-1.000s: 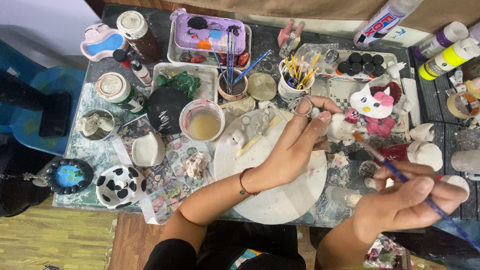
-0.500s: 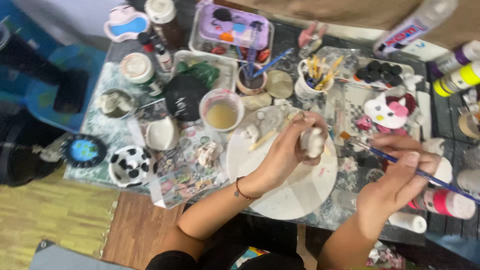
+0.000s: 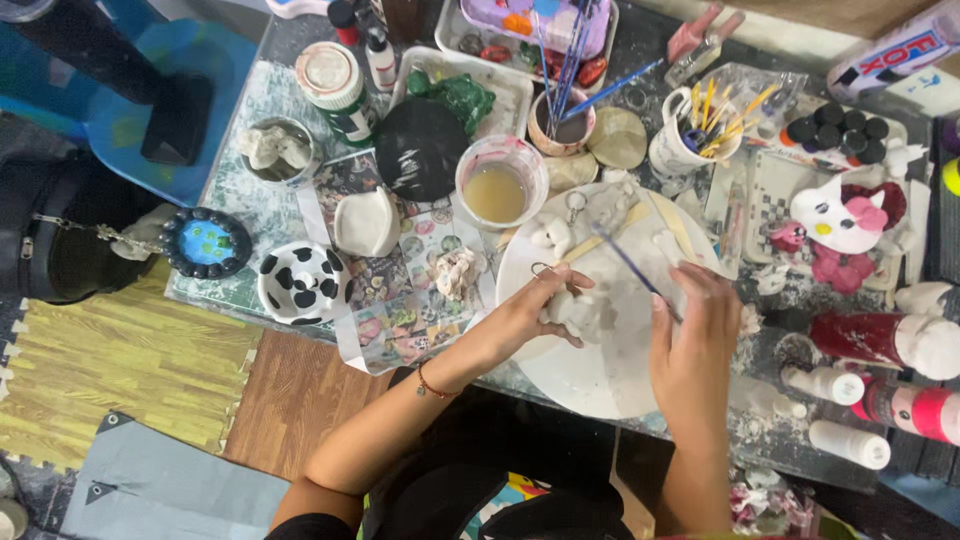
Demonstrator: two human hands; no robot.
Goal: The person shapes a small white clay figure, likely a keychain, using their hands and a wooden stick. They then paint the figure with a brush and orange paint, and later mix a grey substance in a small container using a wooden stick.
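Starting at the left edge: blue paint palette (image 3: 206, 242) and cow-spotted bowl (image 3: 303, 282) sit untouched, same as half a second ago. Black round lid (image 3: 421, 148) and cup of murky water (image 3: 500, 186) unchanged too, above the work area. Left hand (image 3: 535, 310) clamped on the small white clay figure (image 3: 582, 312), fingers curled round it, holding it just over the white plate (image 3: 600, 350). It held the figure higher a second ago; now it sits low, near the plate's middle. Right hand (image 3: 690, 335) has come in from the far right and is now just beside the figure, fingers pinched together on the thin paintbrush (image 3: 625, 258); the brush end nearest the figure is hidden, so contact is unclear. Judgement: hands have closed up, so painting of the figure looks about to start or just started. Cat-face figurine (image 3: 838, 215) and red bottle (image 3: 870, 340) at right unmoved.
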